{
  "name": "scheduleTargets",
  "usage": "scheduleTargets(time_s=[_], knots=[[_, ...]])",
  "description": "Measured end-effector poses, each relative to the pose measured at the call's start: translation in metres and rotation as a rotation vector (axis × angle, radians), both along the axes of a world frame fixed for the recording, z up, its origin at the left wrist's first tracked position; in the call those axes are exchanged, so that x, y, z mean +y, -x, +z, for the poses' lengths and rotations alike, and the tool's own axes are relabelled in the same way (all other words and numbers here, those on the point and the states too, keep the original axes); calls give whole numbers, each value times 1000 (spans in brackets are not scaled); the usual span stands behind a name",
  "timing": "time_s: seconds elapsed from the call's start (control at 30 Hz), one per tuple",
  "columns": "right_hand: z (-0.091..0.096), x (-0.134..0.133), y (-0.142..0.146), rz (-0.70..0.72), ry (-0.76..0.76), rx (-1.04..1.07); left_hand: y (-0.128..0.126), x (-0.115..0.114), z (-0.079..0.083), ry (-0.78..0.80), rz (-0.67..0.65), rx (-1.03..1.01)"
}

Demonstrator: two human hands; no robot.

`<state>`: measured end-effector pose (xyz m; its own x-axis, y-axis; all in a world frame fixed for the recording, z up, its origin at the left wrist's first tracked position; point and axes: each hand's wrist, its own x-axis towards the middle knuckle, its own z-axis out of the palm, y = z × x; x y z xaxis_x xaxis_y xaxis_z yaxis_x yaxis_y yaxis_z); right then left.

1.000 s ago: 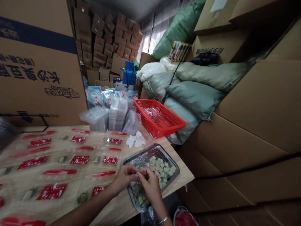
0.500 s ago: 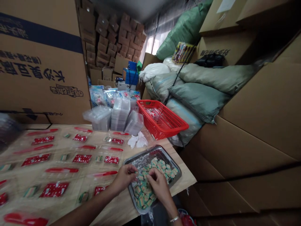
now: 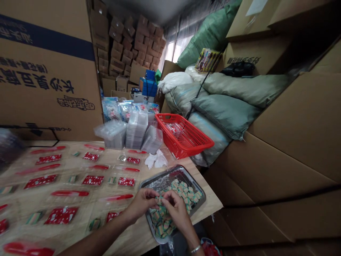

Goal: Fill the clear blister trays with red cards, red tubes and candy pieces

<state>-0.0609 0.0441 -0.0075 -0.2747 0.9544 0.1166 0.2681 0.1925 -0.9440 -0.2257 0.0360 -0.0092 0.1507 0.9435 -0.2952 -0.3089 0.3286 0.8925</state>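
As hands (image 3: pixel 141 205) (image 3: pixel 177 210) pinch striped piece (image 3: pixel 160 201), over tray (image 3: pixel 162 175)

The tray (image 3: pixel 162 176) is dull grey metal with a smooth rim, and the small pieces (image 3: pixel 181 190) on it look matt. Left of the tray, the bags (image 3: pixel 93 179) are thin, glossy clear plastic on a smooth, pale wood table (image 3: pixel 210 204). Behind the tray, the basket (image 3: pixel 183 135) is shiny red plastic; right of it, the boxes (image 3: pixel 279 170) are matt, rough cardboard
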Motion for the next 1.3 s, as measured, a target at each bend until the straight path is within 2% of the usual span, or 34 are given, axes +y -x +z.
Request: scheduleTargets(time_s=[0.1, 0.17, 0.27, 0.33, 0.53, 0.6, 0.73, 0.8, 0.9, 1.07, 1.3], knots=[[3, 0, 1, -73, 39, 42, 0, 3, -5, 19, 48, 4], [9, 0, 3, -12, 36, -13, 1, 4, -8, -6, 19, 9], [21, -1, 8, 130, -44, -173, 3, 3, -11, -98, -51, 24], [28, -1, 11, 176, -80, -228, 6, 0, -11, -153, -64, 27], [35, 3, 24, 230, -44, -164, 27, -9, -2, -165, -53, -24], [31, 4, 36, 211, 22, -78, 38, -12, 2, -148, 14, -34], [21, 2, 70, 201, 173, 174, 59, -19, 10, -151, 227, -4], [19, -2, 89, 210, 212, 236, 67, -25, 12, -160, 285, 5], [17, -9, 112, 139, 184, 239, 78, -34, 13, -163, 356, 7], [18, -23, 135, 4, 40, 170, 93, -47, 13, -170, 461, 7], [26, -24, 141, -2, -22, 76, 107, -57, 23, -149, 478, -15]])
